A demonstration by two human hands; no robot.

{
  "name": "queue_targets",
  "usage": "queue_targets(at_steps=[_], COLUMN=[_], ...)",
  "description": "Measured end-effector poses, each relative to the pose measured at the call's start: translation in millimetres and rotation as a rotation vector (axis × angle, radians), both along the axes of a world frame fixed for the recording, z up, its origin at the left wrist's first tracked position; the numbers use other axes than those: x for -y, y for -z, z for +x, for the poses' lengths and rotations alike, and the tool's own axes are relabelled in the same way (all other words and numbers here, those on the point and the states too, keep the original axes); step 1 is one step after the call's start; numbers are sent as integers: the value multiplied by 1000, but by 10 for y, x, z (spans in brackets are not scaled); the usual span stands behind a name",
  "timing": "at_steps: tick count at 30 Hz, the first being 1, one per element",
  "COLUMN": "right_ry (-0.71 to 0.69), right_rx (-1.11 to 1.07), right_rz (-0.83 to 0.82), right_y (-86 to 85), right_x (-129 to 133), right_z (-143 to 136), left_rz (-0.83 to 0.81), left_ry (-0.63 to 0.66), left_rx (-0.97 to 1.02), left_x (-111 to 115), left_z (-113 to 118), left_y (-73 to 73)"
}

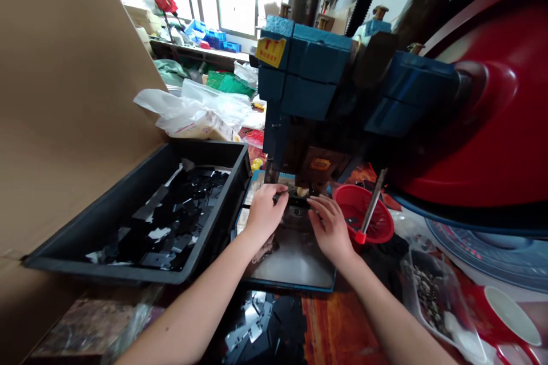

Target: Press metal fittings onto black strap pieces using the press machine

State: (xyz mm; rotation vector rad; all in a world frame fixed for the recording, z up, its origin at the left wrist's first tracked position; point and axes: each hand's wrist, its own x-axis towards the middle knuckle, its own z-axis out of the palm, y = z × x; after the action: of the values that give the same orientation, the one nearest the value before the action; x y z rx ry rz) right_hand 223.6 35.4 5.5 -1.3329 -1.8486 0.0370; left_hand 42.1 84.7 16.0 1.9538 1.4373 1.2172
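Under the head of a blue press point(303, 68), both my hands are at a dark flat piece point(297, 202) on the die. My left hand point(266, 211) pinches its left end between thumb and index finger. At its right end, my right hand point(331, 228) has thumb and fingertips closed on the edge. How far the piece reaches into the die is hidden in shadow. Below the hands is the bare metal plate point(295, 259) of the press bed. Black and shiny flat pieces point(252, 325) lie on the table in front of it.
A black tray point(141, 274) of black flat pieces stands left, beside cardboard point(77, 97). On the right are a red bowl point(385, 228), a lever with a red tip point(372, 205), a clear box point(419, 296) of small parts, a red mug point(492, 313) and a big red wheel point(483, 108).
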Motion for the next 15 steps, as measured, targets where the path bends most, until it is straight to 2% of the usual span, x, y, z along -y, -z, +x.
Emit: queue_targets(at_steps=[4,6,10,15], right_ry=[198,274,255,147], right_rx=[-490,-626,-671,-634], right_rz=[-154,-200,-165,-156], right_y=[227,277,197,79], right_x=[406,613,809,771], right_z=[151,208,245,239], left_rz=[-13,-28,-20,23], left_ry=[-28,-23,11,69], left_rx=[28,44,26,8], left_x=[157,249,438,731], left_z=[-133,-197,-297,-454], left_y=[-36,-40,-26,61])
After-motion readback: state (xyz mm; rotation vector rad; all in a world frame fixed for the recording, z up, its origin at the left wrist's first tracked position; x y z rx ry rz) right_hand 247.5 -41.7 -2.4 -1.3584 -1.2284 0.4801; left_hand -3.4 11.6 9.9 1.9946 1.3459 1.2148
